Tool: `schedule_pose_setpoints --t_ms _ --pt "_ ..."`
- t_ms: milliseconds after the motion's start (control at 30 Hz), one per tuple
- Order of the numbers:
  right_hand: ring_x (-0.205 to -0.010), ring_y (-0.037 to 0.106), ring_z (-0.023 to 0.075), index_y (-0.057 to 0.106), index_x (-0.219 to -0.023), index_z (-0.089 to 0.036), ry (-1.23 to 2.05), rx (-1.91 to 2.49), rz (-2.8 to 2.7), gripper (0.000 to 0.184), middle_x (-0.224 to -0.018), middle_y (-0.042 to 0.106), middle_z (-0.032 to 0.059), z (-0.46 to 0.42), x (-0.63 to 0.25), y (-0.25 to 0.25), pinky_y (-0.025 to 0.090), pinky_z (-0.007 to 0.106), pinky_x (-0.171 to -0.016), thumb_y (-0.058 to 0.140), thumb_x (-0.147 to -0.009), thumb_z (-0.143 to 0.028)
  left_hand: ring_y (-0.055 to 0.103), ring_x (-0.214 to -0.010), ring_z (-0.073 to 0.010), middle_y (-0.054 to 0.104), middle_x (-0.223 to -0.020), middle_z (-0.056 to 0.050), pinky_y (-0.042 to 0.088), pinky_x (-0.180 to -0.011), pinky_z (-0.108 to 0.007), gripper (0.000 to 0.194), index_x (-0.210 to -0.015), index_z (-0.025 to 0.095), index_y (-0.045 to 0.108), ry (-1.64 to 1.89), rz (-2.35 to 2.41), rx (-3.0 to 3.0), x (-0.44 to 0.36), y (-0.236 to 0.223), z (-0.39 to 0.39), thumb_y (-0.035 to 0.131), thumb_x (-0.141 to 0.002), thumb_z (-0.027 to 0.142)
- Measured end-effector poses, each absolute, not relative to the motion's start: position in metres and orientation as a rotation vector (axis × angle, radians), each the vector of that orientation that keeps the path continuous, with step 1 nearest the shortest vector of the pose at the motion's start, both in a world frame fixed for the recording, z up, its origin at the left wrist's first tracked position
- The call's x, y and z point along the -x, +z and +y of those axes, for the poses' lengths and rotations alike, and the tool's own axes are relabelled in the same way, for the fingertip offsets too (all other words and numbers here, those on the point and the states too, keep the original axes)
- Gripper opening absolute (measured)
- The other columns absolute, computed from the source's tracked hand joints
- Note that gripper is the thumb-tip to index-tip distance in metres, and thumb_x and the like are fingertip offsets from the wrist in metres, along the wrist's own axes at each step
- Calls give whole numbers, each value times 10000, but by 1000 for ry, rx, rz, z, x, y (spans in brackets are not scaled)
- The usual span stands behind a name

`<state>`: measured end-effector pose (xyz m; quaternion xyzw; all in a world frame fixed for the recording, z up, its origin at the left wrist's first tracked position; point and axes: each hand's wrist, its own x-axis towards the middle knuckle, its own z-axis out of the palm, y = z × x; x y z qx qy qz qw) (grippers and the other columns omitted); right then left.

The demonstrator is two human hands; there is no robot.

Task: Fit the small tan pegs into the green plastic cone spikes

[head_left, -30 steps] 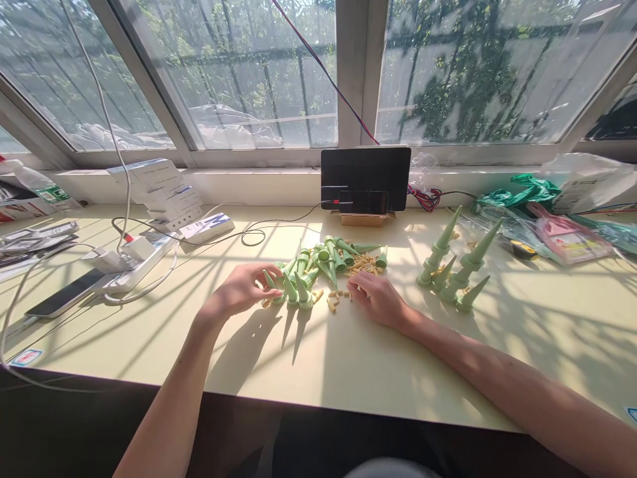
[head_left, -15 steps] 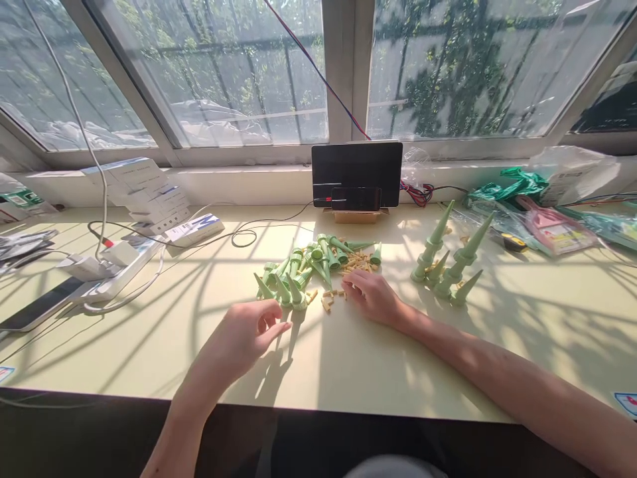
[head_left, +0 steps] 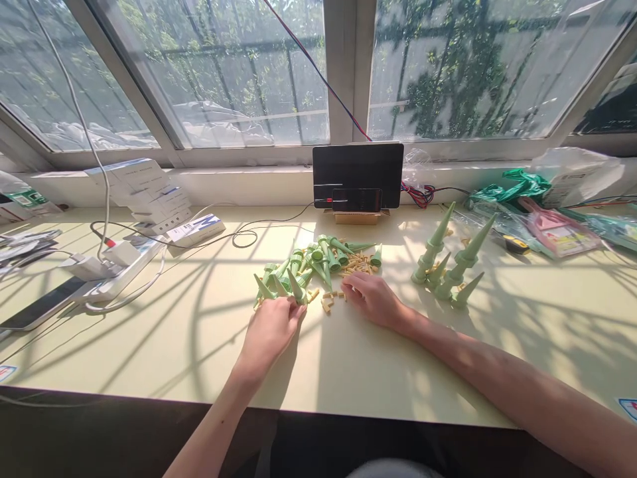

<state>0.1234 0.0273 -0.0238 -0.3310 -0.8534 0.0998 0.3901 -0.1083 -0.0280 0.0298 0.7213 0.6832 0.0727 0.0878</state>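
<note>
On the green pile's [head_left: 318, 255] near side, the left hand [head_left: 271, 326] touches upright cones [head_left: 297, 289], its grip hidden; they look light, stiff, smooth, best pinched low where they widen. At the pile's near right, the right hand [head_left: 372, 299] curls beside yellow pegs [head_left: 365, 263], hold unclear.
</note>
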Motion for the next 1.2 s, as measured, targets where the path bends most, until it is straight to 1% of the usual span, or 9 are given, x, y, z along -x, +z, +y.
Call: schedule_pose_setpoints --t_ms 133,233,333,367,467,633,767,1033,1200 --pt "-689 540 160 605 -877 -182 250 836 -2167 195 -790 620 46 29 -123 -27 393 254 -632 449 -993 -193 661 -750 -230 719 -800 -87 374 -628 -293 312 -778 182 647 170 2061 -2107 104 34 -28 429 -969 300" --pt "-688 542 159 606 -885 -182 245 837 -2167 191 -797 622 47 29 -123 -27 394 252 -630 450 -994 -196 644 -753 -230 695 -793 -84 356 -610 -294 303 -739 178 618 -15 2113 -2130 93 43 -37 445 -965 282" --pt "-687 546 160 604 -878 -185 234 842 -2162 190 -790 623 44 28 -122 -26 393 252 -630 453 -993 -198 634 -794 -226 683 -836 -76 373 -638 -294 277 -785 182 620 78 2032 -2294 72 54 -43 458 -970 310" --pt "-686 547 160 604 -876 -185 227 850 -2151 191 -786 623 43 28 -122 -26 392 253 -629 454 -993 -200 623 -736 -217 666 -785 -70 358 -602 -293 280 -784 184 619 93 2001 -2319 63 58 -42 446 -970 302" --pt "-667 545 159 608 -878 -181 210 892 -2076 191 -781 627 43 29 -123 -26 397 260 -628 456 -990 -209 580 -590 -199 606 -653 -59 295 -522 -299 322 -745 180 626 115 1915 -2392 35 64 -28 394 -963 228" --pt "-667 566 157 612 -916 -191 281 986 -1883 185 -812 657 41 30 -124 -24 417 260 -616 448 -991 -230 639 -665 -234 650 -715 -90 358 -548 -300 293 -788 157 671 160 1766 -2495 7 59 2 406 -876 69" --pt "-670 580 160 603 -940 -196 319 1025 -1793 210 -826 670 44 30 -123 -23 427 262 -607 425 -1017 -277 675 -694 -253 678 -760 -121 431 -587 -305 289 -941 124 675 259 1959 -2344 7 41 8 388 -927 94" --pt "-696 591 165 608 -977 -194 304 1029 -1813 143 -907 676 62 31 -124 -26 449 272 -629 472 -987 -238 657 -759 -207 654 -838 -100 487 -735 -307 227 -844 140 643 679 1967 -2291 38 25 14 439 -923 83" --pt "-686 589 167 621 -978 -190 270 1034 -1845 143 -914 673 68 31 -124 -26 453 276 -626 481 -972 -218 668 -853 -220 638 -987 -121 518 -790 -322 226 -987 135 660 828 1865 -2274 40 18 15 449 -923 85"
